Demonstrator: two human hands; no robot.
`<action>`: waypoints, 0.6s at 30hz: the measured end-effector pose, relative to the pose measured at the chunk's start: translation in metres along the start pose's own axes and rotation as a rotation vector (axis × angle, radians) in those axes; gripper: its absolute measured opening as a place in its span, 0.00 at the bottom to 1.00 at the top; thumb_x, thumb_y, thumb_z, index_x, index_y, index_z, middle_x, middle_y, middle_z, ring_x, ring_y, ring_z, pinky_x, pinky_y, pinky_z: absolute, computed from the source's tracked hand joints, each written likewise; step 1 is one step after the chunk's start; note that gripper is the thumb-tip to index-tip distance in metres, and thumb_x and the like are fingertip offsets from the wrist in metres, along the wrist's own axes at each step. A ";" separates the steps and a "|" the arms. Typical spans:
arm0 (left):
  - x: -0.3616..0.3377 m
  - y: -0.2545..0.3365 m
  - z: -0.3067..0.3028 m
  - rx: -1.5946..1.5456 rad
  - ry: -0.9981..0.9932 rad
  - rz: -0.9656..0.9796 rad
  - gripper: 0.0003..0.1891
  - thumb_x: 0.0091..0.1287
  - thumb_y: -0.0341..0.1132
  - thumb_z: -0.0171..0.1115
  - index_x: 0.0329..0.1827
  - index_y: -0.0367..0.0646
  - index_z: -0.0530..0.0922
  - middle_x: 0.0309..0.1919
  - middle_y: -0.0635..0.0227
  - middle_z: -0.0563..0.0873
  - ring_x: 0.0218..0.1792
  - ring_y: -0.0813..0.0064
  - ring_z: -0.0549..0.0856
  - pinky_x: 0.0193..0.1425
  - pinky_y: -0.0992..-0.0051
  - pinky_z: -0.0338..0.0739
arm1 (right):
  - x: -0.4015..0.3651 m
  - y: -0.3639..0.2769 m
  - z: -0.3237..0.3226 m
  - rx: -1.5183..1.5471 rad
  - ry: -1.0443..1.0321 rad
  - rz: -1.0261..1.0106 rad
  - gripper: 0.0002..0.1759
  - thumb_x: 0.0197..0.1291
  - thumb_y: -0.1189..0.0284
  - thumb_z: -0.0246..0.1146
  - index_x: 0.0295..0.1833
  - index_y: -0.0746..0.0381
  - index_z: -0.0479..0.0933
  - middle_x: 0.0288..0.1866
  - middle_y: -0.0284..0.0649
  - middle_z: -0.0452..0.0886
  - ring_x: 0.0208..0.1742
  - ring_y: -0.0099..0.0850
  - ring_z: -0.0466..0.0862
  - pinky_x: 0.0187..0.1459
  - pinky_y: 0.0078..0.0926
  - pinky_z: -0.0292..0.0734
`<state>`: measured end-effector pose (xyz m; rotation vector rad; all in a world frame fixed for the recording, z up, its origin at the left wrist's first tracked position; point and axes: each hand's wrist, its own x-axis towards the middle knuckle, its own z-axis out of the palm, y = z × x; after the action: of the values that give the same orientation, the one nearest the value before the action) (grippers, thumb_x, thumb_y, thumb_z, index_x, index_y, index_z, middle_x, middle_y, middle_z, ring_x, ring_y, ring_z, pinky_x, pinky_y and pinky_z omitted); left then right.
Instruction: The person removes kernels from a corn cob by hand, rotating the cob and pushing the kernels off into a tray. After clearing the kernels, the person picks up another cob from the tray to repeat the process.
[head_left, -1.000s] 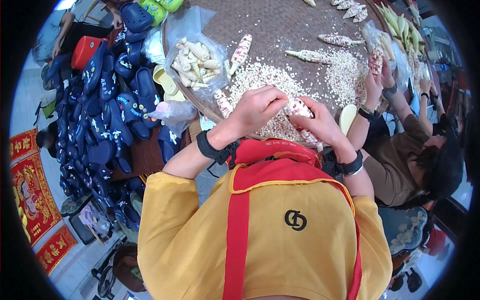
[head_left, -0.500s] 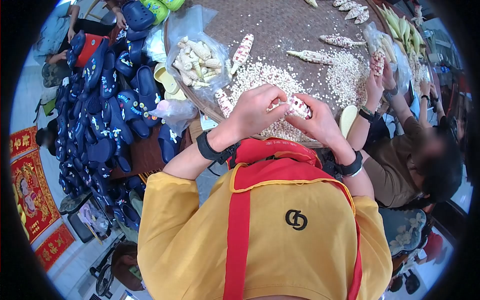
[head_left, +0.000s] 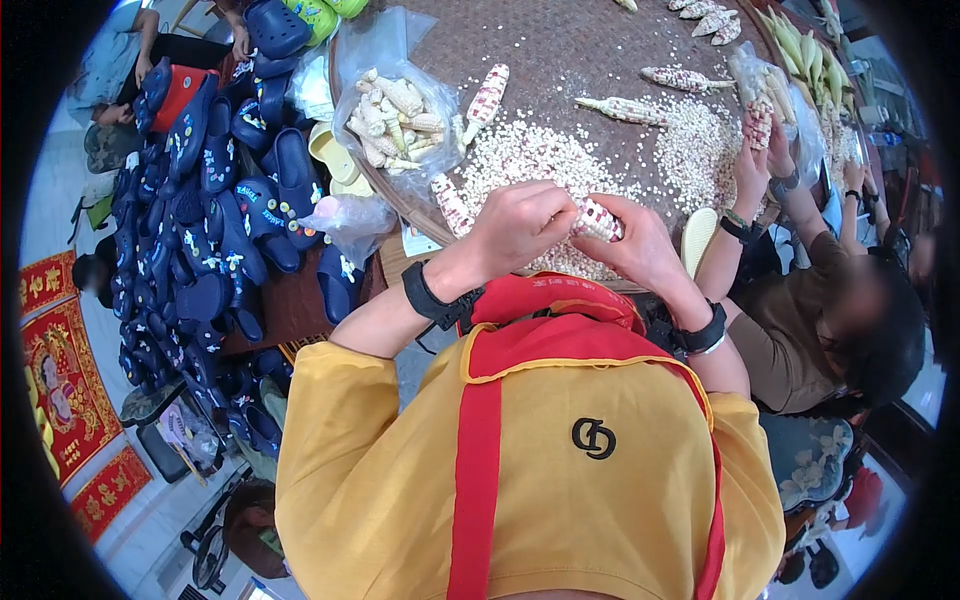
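Note:
A red-and-white corn cob (head_left: 597,220) is held over the tray's near edge, with my right hand (head_left: 637,240) wrapped round its right side. My left hand (head_left: 520,225) is closed against the cob's left end, fingers curled; whether kernels are inside it is hidden. Beyond both hands lies a wide heap of loose kernels (head_left: 535,160) on the round woven tray (head_left: 570,50). Another cob (head_left: 485,100) rests on the tray at the heap's far left, and one more (head_left: 452,205) lies beside my left hand.
A plastic bag of stripped cobs (head_left: 395,120) sits at the left rim. Many blue clogs (head_left: 205,220) are piled farther left. At the right, a person (head_left: 800,330) holds a cob above a second kernel heap (head_left: 695,155). Husked corn (head_left: 805,55) lies at the far right.
The fingers of my left hand have curled in more tightly, and the hand has shifted slightly at the cob. My right hand still holds the cob in nearly the same place.

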<state>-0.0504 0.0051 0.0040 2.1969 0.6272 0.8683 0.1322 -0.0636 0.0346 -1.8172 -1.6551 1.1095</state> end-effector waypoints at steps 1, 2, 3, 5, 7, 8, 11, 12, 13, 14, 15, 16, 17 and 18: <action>0.000 -0.001 0.001 -0.002 0.000 0.011 0.01 0.56 0.25 0.62 0.29 0.37 0.79 0.22 0.61 0.80 0.24 0.66 0.81 0.28 0.72 0.74 | 0.000 0.001 0.000 0.000 0.000 0.000 0.30 0.45 0.58 0.70 0.51 0.66 0.77 0.42 0.54 0.82 0.44 0.46 0.83 0.45 0.35 0.76; -0.001 -0.002 0.001 -0.002 0.000 0.010 0.01 0.56 0.25 0.62 0.29 0.37 0.79 0.22 0.61 0.80 0.24 0.66 0.81 0.28 0.72 0.74 | -0.001 0.002 0.000 -0.025 0.004 -0.030 0.30 0.45 0.58 0.69 0.51 0.66 0.77 0.42 0.54 0.81 0.45 0.46 0.82 0.45 0.35 0.76; -0.001 -0.002 0.000 -0.008 -0.006 0.016 0.01 0.56 0.25 0.62 0.29 0.37 0.79 0.22 0.61 0.80 0.23 0.66 0.81 0.27 0.72 0.74 | -0.001 0.003 0.000 -0.050 0.010 -0.060 0.30 0.44 0.57 0.69 0.51 0.65 0.77 0.43 0.54 0.81 0.45 0.47 0.82 0.46 0.36 0.75; -0.002 -0.003 0.001 -0.014 -0.013 0.022 0.01 0.57 0.25 0.62 0.29 0.37 0.79 0.22 0.61 0.80 0.23 0.66 0.81 0.27 0.72 0.74 | -0.001 0.000 -0.002 -0.034 -0.017 -0.020 0.31 0.44 0.57 0.69 0.51 0.65 0.77 0.43 0.54 0.81 0.45 0.47 0.82 0.46 0.36 0.75; -0.002 -0.004 0.003 -0.024 0.017 0.030 0.01 0.57 0.25 0.62 0.30 0.37 0.79 0.23 0.61 0.80 0.24 0.67 0.81 0.28 0.73 0.74 | 0.000 0.001 -0.002 -0.019 -0.042 0.018 0.31 0.44 0.57 0.69 0.51 0.65 0.77 0.43 0.54 0.81 0.46 0.47 0.82 0.46 0.36 0.75; -0.001 -0.002 0.002 -0.024 0.017 0.032 0.01 0.57 0.25 0.62 0.30 0.37 0.79 0.23 0.61 0.80 0.24 0.67 0.81 0.28 0.73 0.74 | 0.000 0.004 0.000 -0.019 -0.021 0.011 0.31 0.44 0.57 0.69 0.51 0.65 0.77 0.44 0.54 0.81 0.46 0.47 0.82 0.46 0.36 0.75; -0.002 0.003 0.000 -0.030 -0.008 -0.022 0.02 0.57 0.24 0.62 0.32 0.37 0.79 0.24 0.63 0.80 0.25 0.68 0.81 0.29 0.74 0.75 | 0.000 0.002 -0.002 0.010 -0.029 0.031 0.31 0.45 0.57 0.69 0.52 0.66 0.77 0.44 0.53 0.82 0.45 0.45 0.83 0.46 0.34 0.75; -0.003 0.003 -0.001 -0.054 -0.004 -0.038 0.02 0.57 0.24 0.61 0.33 0.37 0.79 0.25 0.63 0.80 0.25 0.69 0.81 0.29 0.75 0.75 | 0.000 0.000 -0.003 0.039 -0.060 0.058 0.31 0.45 0.57 0.69 0.52 0.67 0.77 0.43 0.53 0.82 0.44 0.43 0.83 0.46 0.33 0.75; -0.003 0.003 -0.001 -0.079 0.000 -0.051 0.03 0.57 0.23 0.61 0.33 0.37 0.79 0.26 0.63 0.81 0.26 0.70 0.81 0.30 0.75 0.75 | 0.000 0.001 -0.004 0.038 -0.059 0.056 0.31 0.45 0.57 0.69 0.52 0.67 0.77 0.43 0.53 0.82 0.44 0.43 0.83 0.46 0.33 0.75; -0.003 0.001 -0.001 -0.079 0.000 -0.049 0.03 0.57 0.23 0.61 0.33 0.37 0.79 0.26 0.63 0.81 0.26 0.70 0.81 0.30 0.75 0.75 | 0.001 0.003 -0.005 0.093 -0.085 0.072 0.32 0.46 0.59 0.69 0.53 0.68 0.76 0.42 0.51 0.82 0.41 0.38 0.84 0.44 0.29 0.75; -0.005 0.000 -0.001 -0.094 0.017 -0.075 0.03 0.57 0.23 0.61 0.34 0.37 0.79 0.27 0.63 0.81 0.26 0.71 0.81 0.30 0.76 0.75 | 0.000 0.005 -0.005 0.149 -0.111 0.089 0.32 0.46 0.61 0.69 0.54 0.69 0.75 0.41 0.49 0.83 0.39 0.32 0.84 0.43 0.26 0.75; -0.006 -0.002 -0.001 -0.108 0.033 -0.101 0.03 0.57 0.23 0.60 0.34 0.36 0.79 0.28 0.62 0.81 0.27 0.72 0.81 0.31 0.76 0.75 | 0.000 0.007 -0.005 0.148 -0.111 0.089 0.32 0.46 0.61 0.69 0.54 0.69 0.75 0.41 0.49 0.83 0.39 0.32 0.84 0.43 0.26 0.75; -0.007 -0.004 -0.001 -0.108 0.033 -0.101 0.03 0.57 0.23 0.60 0.34 0.36 0.79 0.28 0.62 0.81 0.27 0.72 0.81 0.31 0.76 0.75 | -0.001 0.009 -0.003 0.239 -0.113 0.103 0.32 0.47 0.63 0.69 0.56 0.70 0.74 0.39 0.45 0.83 0.36 0.27 0.82 0.40 0.23 0.75; -0.008 -0.005 -0.002 -0.118 0.030 -0.128 0.03 0.57 0.23 0.60 0.34 0.36 0.79 0.29 0.62 0.81 0.28 0.73 0.81 0.32 0.76 0.75 | -0.001 0.010 -0.002 0.329 -0.116 0.117 0.32 0.47 0.64 0.69 0.57 0.70 0.73 0.36 0.41 0.83 0.34 0.21 0.80 0.38 0.20 0.74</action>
<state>-0.0579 0.0038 -0.0017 2.0190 0.7045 0.8508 0.1405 -0.0661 0.0283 -1.6783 -1.3427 1.4669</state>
